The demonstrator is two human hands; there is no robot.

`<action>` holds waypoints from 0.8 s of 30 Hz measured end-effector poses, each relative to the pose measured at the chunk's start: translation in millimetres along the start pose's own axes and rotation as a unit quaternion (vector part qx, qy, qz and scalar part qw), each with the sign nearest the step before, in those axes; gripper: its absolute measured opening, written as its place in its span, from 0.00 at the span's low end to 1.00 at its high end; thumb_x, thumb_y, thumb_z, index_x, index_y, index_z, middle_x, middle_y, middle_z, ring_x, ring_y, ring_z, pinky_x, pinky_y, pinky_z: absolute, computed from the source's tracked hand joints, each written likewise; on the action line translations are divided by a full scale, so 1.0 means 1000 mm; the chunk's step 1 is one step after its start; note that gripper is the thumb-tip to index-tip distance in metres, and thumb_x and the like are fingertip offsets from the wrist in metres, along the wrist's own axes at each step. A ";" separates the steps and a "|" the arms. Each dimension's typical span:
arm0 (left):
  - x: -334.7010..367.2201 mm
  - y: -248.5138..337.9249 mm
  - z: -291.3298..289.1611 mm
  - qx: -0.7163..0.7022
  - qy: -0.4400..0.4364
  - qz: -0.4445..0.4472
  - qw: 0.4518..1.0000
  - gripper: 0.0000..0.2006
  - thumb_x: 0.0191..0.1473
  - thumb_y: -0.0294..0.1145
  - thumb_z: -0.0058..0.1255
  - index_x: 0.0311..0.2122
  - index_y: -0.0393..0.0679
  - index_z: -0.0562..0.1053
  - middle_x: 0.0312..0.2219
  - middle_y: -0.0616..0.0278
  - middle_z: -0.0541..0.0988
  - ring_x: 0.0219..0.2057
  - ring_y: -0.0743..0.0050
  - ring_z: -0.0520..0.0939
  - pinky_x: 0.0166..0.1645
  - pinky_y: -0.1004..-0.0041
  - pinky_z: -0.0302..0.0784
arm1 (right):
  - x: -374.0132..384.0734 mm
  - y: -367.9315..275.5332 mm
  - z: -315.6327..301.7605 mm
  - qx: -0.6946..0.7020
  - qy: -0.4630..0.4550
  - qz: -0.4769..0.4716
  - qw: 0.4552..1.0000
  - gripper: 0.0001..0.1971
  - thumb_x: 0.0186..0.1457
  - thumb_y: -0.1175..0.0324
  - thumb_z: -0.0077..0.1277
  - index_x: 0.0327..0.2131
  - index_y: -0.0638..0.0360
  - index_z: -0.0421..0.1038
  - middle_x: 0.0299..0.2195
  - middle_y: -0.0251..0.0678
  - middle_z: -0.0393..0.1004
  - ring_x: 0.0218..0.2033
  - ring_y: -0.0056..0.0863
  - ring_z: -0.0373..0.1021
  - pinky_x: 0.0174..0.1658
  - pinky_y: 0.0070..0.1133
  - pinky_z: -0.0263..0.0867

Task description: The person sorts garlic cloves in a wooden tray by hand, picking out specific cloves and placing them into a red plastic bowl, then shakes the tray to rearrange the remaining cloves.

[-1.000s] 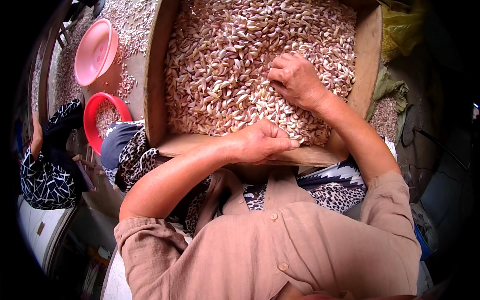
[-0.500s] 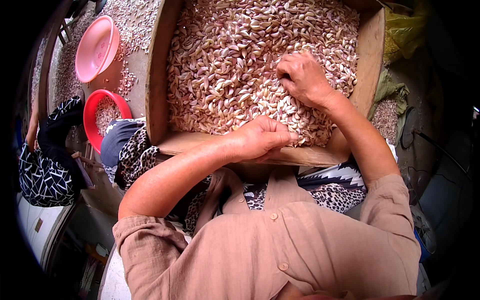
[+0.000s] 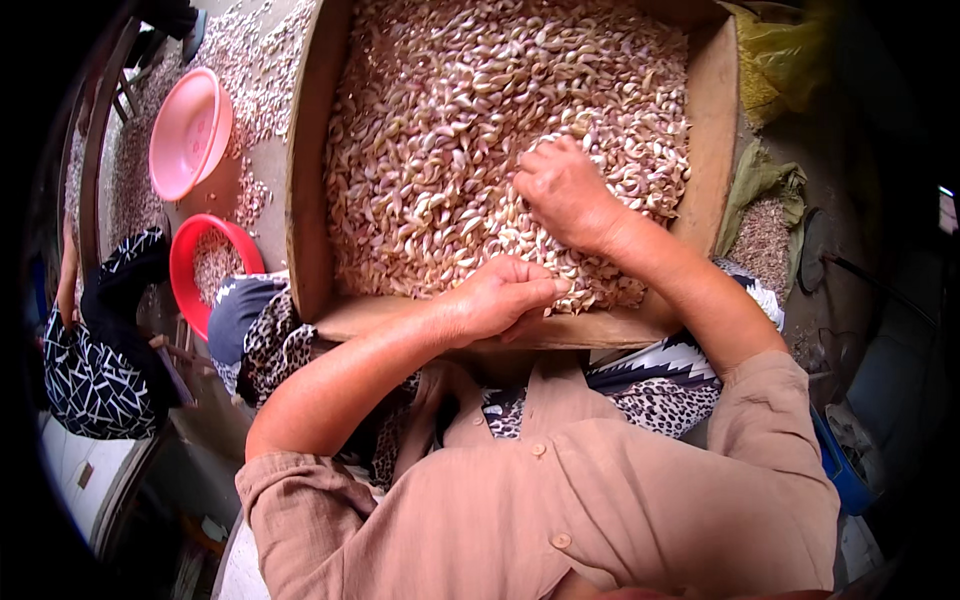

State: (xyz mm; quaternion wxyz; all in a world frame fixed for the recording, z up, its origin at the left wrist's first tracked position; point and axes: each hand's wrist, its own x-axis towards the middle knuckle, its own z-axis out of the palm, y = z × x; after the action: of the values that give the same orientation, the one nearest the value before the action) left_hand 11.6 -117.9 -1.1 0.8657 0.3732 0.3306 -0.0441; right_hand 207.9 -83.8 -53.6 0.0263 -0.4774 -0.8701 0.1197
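Observation:
A wooden tray (image 3: 712, 130) full of garlic cloves (image 3: 430, 150) lies in front of me. Over its near edge, my left hand (image 3: 508, 298) is closed with the thumb pressed against the bent fingers; whatever it pinches is hidden or too small to make out. My right hand (image 3: 565, 190) rests on the cloves right of the middle, its fingers curled down among them. The fingertips are partly covered by the back of the hand, so I cannot make out what they hold.
To the left stand a pink basin (image 3: 185, 140) and a red basin (image 3: 180, 265) holding garlic. Loose cloves (image 3: 265, 60) are spread over the floor. Another person (image 3: 105, 350) in patterned clothes sits far left. Green and yellow sacks (image 3: 765, 185) lie at the right.
The view has shifted, so the tray sits lower and more to the left. Both hands keep nearly the same places over the tray, fingers still closed.

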 end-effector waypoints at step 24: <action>0.011 0.001 -0.015 -0.307 0.231 0.022 0.923 0.21 0.72 0.48 0.34 0.36 0.42 0.72 0.26 0.59 0.77 0.23 0.70 0.78 0.25 0.74 0.70 | -0.028 -0.034 -0.058 0.241 0.187 -0.071 0.950 0.10 0.52 0.70 0.59 0.39 0.57 0.74 0.34 0.36 0.75 0.36 0.37 0.74 0.40 0.31 0.67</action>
State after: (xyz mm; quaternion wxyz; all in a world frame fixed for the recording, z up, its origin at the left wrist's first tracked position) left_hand 12.6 -105.5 -14.5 0.8381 0.0962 0.5106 0.1659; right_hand 204.4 -114.1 12.6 0.3113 -0.4073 -0.8265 0.2325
